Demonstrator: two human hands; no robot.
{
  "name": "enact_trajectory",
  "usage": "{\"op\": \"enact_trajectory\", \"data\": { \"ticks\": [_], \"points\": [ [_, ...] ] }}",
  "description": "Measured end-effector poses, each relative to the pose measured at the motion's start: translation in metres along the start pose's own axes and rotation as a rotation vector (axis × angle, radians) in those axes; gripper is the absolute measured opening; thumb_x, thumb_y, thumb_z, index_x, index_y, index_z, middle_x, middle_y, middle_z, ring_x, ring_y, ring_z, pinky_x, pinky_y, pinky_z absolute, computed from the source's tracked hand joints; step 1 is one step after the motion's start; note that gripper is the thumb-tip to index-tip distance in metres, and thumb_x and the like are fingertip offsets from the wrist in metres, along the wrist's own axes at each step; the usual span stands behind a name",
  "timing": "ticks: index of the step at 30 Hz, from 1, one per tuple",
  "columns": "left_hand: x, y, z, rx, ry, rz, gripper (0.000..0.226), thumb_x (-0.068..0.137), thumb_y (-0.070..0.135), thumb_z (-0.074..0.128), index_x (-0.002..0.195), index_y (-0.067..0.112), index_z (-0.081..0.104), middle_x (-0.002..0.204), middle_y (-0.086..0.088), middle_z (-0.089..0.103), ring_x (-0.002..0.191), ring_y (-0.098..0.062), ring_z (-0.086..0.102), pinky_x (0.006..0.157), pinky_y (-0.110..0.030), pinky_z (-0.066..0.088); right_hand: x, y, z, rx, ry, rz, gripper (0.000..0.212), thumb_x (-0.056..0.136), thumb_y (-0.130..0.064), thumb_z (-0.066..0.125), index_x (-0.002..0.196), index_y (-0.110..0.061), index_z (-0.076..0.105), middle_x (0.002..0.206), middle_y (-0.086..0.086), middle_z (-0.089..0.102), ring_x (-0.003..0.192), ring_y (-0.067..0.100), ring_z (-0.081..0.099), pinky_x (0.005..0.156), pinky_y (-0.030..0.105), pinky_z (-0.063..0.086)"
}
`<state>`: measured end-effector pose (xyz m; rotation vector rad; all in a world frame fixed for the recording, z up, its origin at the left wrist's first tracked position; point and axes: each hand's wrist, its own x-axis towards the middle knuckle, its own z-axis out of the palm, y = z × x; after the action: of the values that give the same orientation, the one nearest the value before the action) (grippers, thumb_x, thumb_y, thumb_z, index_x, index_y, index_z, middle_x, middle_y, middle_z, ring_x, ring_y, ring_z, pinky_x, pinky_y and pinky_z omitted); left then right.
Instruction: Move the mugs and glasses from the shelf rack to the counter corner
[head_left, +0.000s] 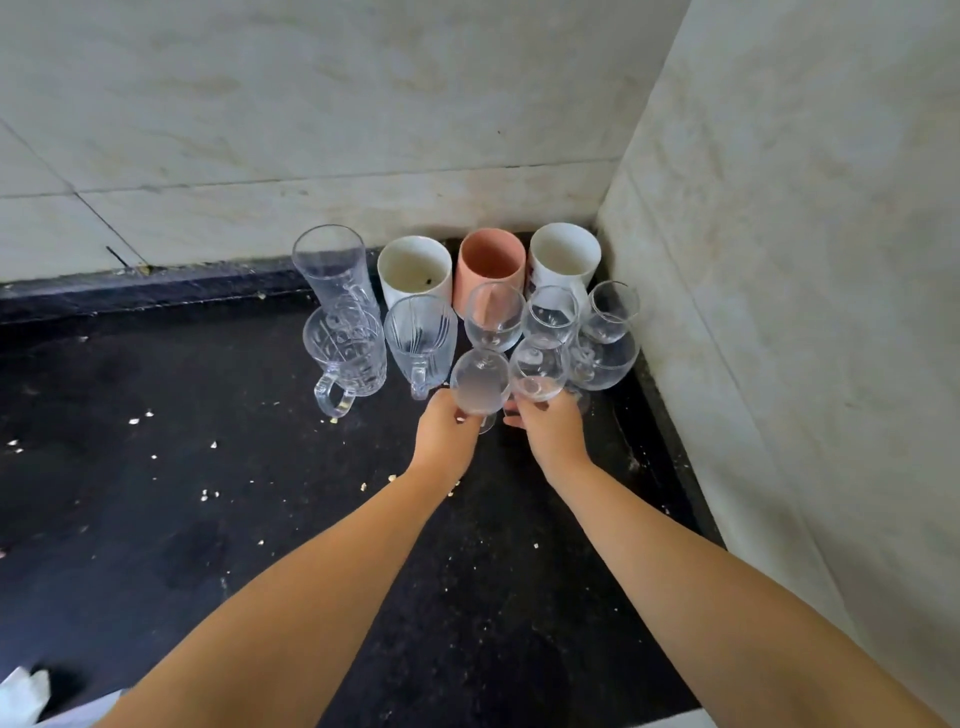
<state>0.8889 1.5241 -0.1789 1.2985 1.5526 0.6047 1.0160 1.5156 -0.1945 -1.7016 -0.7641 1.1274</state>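
Note:
Mugs and glasses stand grouped in the corner of a black counter (208, 493). At the back are a tall clear glass (332, 270), a white mug (414, 270), a pink mug (491, 267) and another white mug (563, 257). In front stand two cut-glass handled mugs (345, 358) (421, 338) and several stemmed wine glasses (605, 332). My left hand (447, 431) grips a frosted-looking wine glass (479, 384). My right hand (550, 426) grips a clear wine glass (538, 370). Both glasses sit at the front of the group.
Marble-tiled walls (779, 260) close the corner at the back and right. Pale crumbs (208, 493) lie scattered over the counter. A white cloth or paper (23, 693) shows at the bottom left edge.

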Motion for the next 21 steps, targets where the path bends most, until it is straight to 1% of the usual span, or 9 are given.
{"op": "enact_trajectory", "data": {
  "ticks": [2, 4, 7, 10, 13, 15, 17, 18, 21],
  "points": [
    [0.004, -0.002, 0.002, -0.009, 0.01, -0.025, 0.023, 0.09, 0.022, 0.056, 0.106, 0.007, 0.062, 0.105, -0.009, 0.066, 0.093, -0.019, 0.059, 0.083, -0.034, 0.047, 0.004, 0.003, 0.001, 0.002, -0.009, -0.002, 0.022, 0.092, -0.008, 0.057, 0.112, 0.001, 0.062, 0.106, 0.014, 0.065, 0.081, 0.01, 0.064, 0.063, 0.018, 0.057],
    [0.008, -0.005, 0.003, -0.015, 0.017, -0.041, 0.026, 0.091, 0.024, 0.055, 0.11, 0.009, 0.061, 0.107, -0.006, 0.065, 0.094, -0.016, 0.058, 0.08, -0.029, 0.045, 0.006, 0.005, 0.003, -0.001, -0.008, 0.006, 0.023, 0.092, -0.009, 0.056, 0.113, 0.0, 0.062, 0.106, 0.012, 0.066, 0.084, 0.01, 0.066, 0.067, 0.019, 0.058],
    [0.011, -0.01, 0.006, -0.021, 0.034, -0.057, 0.024, 0.091, 0.023, 0.055, 0.111, 0.01, 0.061, 0.108, -0.005, 0.064, 0.093, -0.014, 0.057, 0.078, -0.025, 0.041, 0.008, 0.007, 0.004, 0.01, -0.005, 0.023, 0.021, 0.092, -0.009, 0.057, 0.111, -0.004, 0.063, 0.103, 0.008, 0.067, 0.087, 0.011, 0.067, 0.072, 0.023, 0.059],
    [0.015, -0.014, 0.006, -0.025, 0.064, -0.075, 0.024, 0.092, 0.021, 0.054, 0.111, 0.009, 0.061, 0.104, -0.004, 0.064, 0.088, -0.012, 0.055, 0.076, -0.025, 0.04, 0.009, 0.008, 0.004, 0.024, -0.007, 0.032, 0.02, 0.092, -0.009, 0.056, 0.111, -0.007, 0.062, 0.1, 0.004, 0.066, 0.09, 0.012, 0.067, 0.075, 0.024, 0.058],
    [0.019, -0.014, 0.006, -0.015, 0.068, -0.075, 0.022, 0.092, 0.018, 0.053, 0.11, 0.009, 0.06, 0.095, 0.0, 0.062, 0.081, -0.01, 0.054, 0.072, -0.024, 0.039, 0.01, 0.009, 0.005, 0.027, -0.009, 0.021, 0.021, 0.092, -0.008, 0.055, 0.112, -0.005, 0.061, 0.101, 0.005, 0.065, 0.091, 0.013, 0.067, 0.072, 0.021, 0.058],
    [0.021, -0.014, 0.007, -0.007, 0.072, -0.065, 0.02, 0.091, 0.016, 0.054, 0.108, 0.008, 0.06, 0.094, 0.0, 0.061, 0.082, -0.011, 0.054, 0.071, -0.022, 0.038, 0.011, 0.009, 0.006, 0.052, -0.001, 0.019, 0.022, 0.092, -0.004, 0.053, 0.112, -0.001, 0.061, 0.103, 0.009, 0.065, 0.088, 0.013, 0.067, 0.072, 0.021, 0.059],
    [0.021, -0.015, 0.009, 0.002, 0.08, -0.064, 0.018, 0.091, 0.015, 0.055, 0.106, 0.007, 0.06, 0.095, -0.002, 0.061, 0.085, -0.014, 0.054, 0.07, -0.022, 0.038, 0.011, 0.009, 0.008, 0.056, 0.002, 0.023, 0.023, 0.092, -0.003, 0.052, 0.113, 0.002, 0.061, 0.104, 0.011, 0.065, 0.086, 0.012, 0.067, 0.073, 0.023, 0.059],
    [0.023, -0.016, 0.01, 0.003, 0.086, -0.061, 0.019, 0.091, 0.015, 0.055, 0.107, 0.006, 0.059, 0.098, -0.004, 0.061, 0.087, -0.015, 0.054, 0.072, -0.023, 0.038, 0.012, 0.01, 0.009, 0.05, 0.001, 0.021, 0.024, 0.092, -0.003, 0.052, 0.114, 0.002, 0.06, 0.105, 0.011, 0.065, 0.086, 0.012, 0.066, 0.073, 0.023, 0.059],
    [0.023, -0.014, 0.01, -0.017, 0.07, -0.084, 0.025, 0.092, 0.017, 0.053, 0.114, 0.006, 0.058, 0.107, -0.008, 0.063, 0.091, -0.015, 0.054, 0.077, -0.026, 0.039, 0.011, 0.008, 0.008, 0.034, -0.01, 0.034, 0.025, 0.092, -0.003, 0.052, 0.116, -0.001, 0.059, 0.105, 0.011, 0.065, 0.085, 0.011, 0.066, 0.066, 0.017, 0.057]
  ]
}}
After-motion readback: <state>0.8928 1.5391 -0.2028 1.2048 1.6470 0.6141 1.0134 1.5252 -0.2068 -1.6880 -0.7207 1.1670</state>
